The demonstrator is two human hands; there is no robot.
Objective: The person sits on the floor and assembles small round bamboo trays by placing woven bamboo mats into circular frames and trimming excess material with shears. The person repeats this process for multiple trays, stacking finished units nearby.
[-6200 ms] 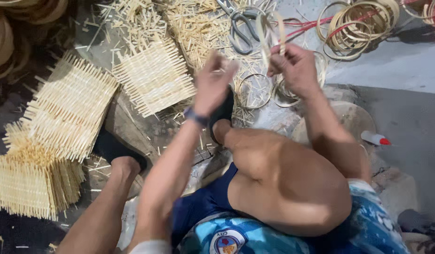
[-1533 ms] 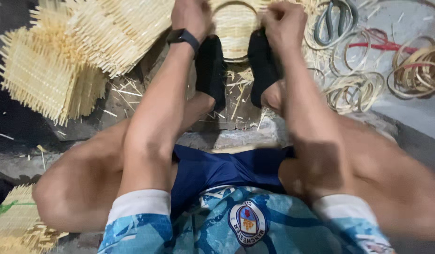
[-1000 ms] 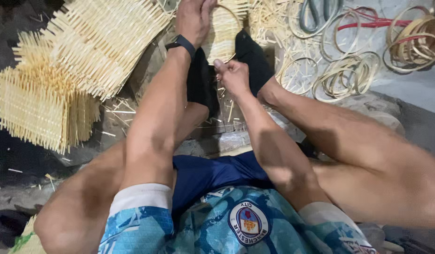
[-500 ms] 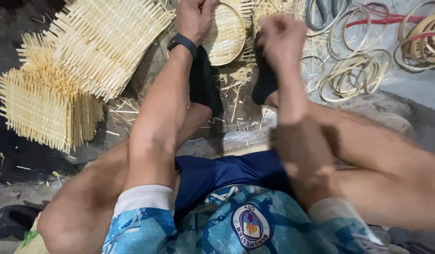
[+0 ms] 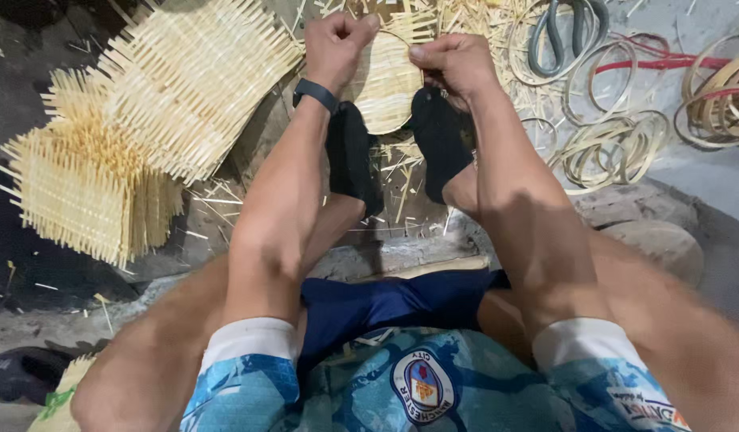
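I sit on the ground with both feet in black sandals [image 5: 353, 156] pressed against a round woven bamboo piece [image 5: 385, 84]. My left hand [image 5: 337, 40], a dark band on its wrist, grips the left rim of that woven piece. My right hand [image 5: 453, 64] grips its right rim just above the right sandal. Both fists are closed on the edge, and a thin hoop runs along the piece's rim.
Stacks of square woven bamboo mats [image 5: 185, 88] lie at left, with a second stack [image 5: 73, 192] nearer me. Bamboo rings [image 5: 617, 144] and more hoops [image 5: 717, 96] lie at right. Grey shears [image 5: 565, 36] rest at top right. Loose splints litter the ground.
My right hand has moved from over the right sandal up to the woven piece's right rim. The left hand has stayed on the left rim.
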